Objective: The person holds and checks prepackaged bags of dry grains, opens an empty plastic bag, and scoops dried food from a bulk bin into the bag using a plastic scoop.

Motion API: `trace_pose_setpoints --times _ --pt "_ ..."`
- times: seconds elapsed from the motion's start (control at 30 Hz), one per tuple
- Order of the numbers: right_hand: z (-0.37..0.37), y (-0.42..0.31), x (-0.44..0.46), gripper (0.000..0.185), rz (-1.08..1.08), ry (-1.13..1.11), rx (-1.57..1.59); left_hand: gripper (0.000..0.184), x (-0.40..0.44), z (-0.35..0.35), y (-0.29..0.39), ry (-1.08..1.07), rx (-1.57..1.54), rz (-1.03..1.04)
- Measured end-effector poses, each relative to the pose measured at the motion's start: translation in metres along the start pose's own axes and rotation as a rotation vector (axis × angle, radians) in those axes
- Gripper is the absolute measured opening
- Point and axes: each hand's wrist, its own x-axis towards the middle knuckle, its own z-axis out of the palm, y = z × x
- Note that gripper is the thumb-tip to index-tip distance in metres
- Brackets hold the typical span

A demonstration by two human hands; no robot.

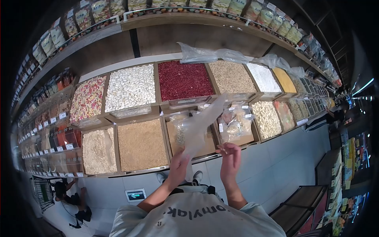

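Note:
My left hand [179, 168] is closed on a clear plastic bag [203, 128], which stretches up and to the right over the bins, its top end blurred. My right hand [231, 160] is raised to the right of the bag, apart from it, with fingers loosely bent and nothing visible in them. Beneath the bag lies a bin with small packed bags [179, 128], partly hidden by it. Just beyond my right hand, another bin holds clear packets [237, 124] on a cardboard-coloured base.
Behind are bins of red beans [185, 81], white beans [132, 87] and tan grain [232, 75]. Brown grain [142, 144] fills a bin at front left. Loose plastic sheeting [213, 54] lies along the back edge. A person [73, 201] crouches at lower left near a cart [41, 193].

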Motion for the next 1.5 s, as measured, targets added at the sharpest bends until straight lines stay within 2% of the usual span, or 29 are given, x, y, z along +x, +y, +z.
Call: trace_pose_setpoints --times 0.03,0.07,0.13,0.17,0.23,0.37,0.43,0.47,0.57,0.63,0.67,0.73,0.77,0.83,0.87,0.93,0.97,1.03,1.07,1.13,1.17,1.23,1.3,1.33,1.37,1.47,1.5 --pt "0.003 0.0 -0.006 0.04 -0.018 -0.13 -0.132 0.028 0.004 0.01 0.002 0.022 -0.125 -0.046" --pt "0.006 0.0 -0.01 0.04 -0.022 -0.117 -0.126 0.028 0.006 0.015 -0.002 0.01 -0.117 -0.046" --pt "0.01 0.001 -0.016 0.052 0.069 -0.344 -0.48 0.031 0.008 0.026 -0.012 -0.1 -0.276 -0.335" --pt "0.008 0.002 -0.015 0.052 0.069 -0.332 -0.475 0.031 0.009 0.032 -0.016 -0.11 -0.269 -0.338" --pt "0.002 0.006 -0.012 0.053 0.085 -0.258 -0.503 0.028 0.014 0.044 -0.016 -0.063 -0.511 -0.515" --pt "-0.023 0.012 -0.004 0.041 0.104 -0.288 -0.725 0.022 0.016 0.049 -0.034 -0.163 -0.307 -0.474" --pt "-0.034 0.017 -0.003 0.029 0.041 -0.356 -0.936 0.017 0.022 0.055 -0.019 -0.076 -0.29 -0.488" --pt "-0.036 0.018 -0.004 0.029 0.041 -0.356 -0.934 0.017 0.023 0.055 -0.022 -0.075 -0.289 -0.489" --pt "-0.041 0.023 -0.006 0.021 0.029 -0.357 -0.952 0.017 0.027 0.051 -0.029 -0.041 -0.442 -0.477" --pt "-0.046 0.032 -0.008 0.018 0.202 -0.251 -0.714 0.015 0.029 0.047 -0.021 -0.025 -0.646 -0.514" --pt "-0.048 0.035 -0.006 0.018 0.199 -0.256 -0.715 0.015 0.03 0.045 -0.019 -0.022 -0.647 -0.51" --pt "-0.055 0.04 -0.003 0.013 0.175 -0.179 -0.835 0.012 0.034 0.04 -0.016 0.104 -0.964 -0.572" --pt "-0.06 0.046 -0.003 0.013 0.173 -0.184 -0.836 0.012 0.033 0.037 -0.014 0.108 -0.967 -0.568" --pt "-0.072 0.061 -0.003 0.01 0.11 -0.22 -1.036 0.011 0.032 0.031 -0.011 0.112 -1.225 -0.564" --pt "-0.077 0.067 -0.002 0.01 0.109 -0.224 -1.037 0.011 0.031 0.026 -0.016 0.114 -1.227 -0.561" --pt "-0.085 0.079 -0.001 0.007 0.443 -0.091 -0.622 0.01 0.027 0.016 -0.026 0.07 -1.418 -0.621" --pt "-0.09 0.084 0.001 0.007 0.443 -0.094 -0.621 0.01 0.025 0.011 -0.03 0.073 -1.418 -0.618" --pt "-0.094 0.085 0.008 0.008 0.579 0.15 -0.009 0.009 0.026 0.008 -0.025 -0.195 -1.456 -0.649" --pt "-0.096 0.085 0.011 0.008 0.577 0.154 -0.009 0.009 0.026 0.007 -0.027 -0.199 -1.456 -0.652" --pt "-0.093 0.071 0.021 0.011 0.635 0.272 0.435 0.013 0.024 0.007 -0.035 -0.309 -1.343 -0.599" --pt "-0.102 0.074 0.022 0.012 0.657 0.198 0.505 0.013 0.021 0.007 -0.042 -0.312 -1.341 -0.601" --pt "-0.092 0.06 0.028 0.013 0.661 0.224 0.562 0.017 0.016 0.007 -0.048 -0.167 -1.104 -0.618" --pt "-0.093 0.061 0.029 0.014 0.665 0.247 0.617 0.019 0.014 0.007 -0.049 -0.199 -1.065 -0.568" --pt "-0.101 0.069 0.027 0.02 0.673 0.191 0.695 0.021 0.014 0.008 -0.047 -0.228 -1.025 -0.521" --pt "-0.107 0.078 0.025 0.03 0.679 0.135 0.773 0.021 0.013 0.009 -0.044 -0.228 -1.025 -0.52" --pt "-0.09 0.054 0.028 0.026 0.698 0.163 0.749 0.021 0.015 0.01 -0.041 -0.154 -1.171 -0.497" --pt "-0.09 0.056 0.027 0.026 0.699 0.159 0.749 0.019 0.016 0.01 -0.043 0.018 -1.193 -0.539"
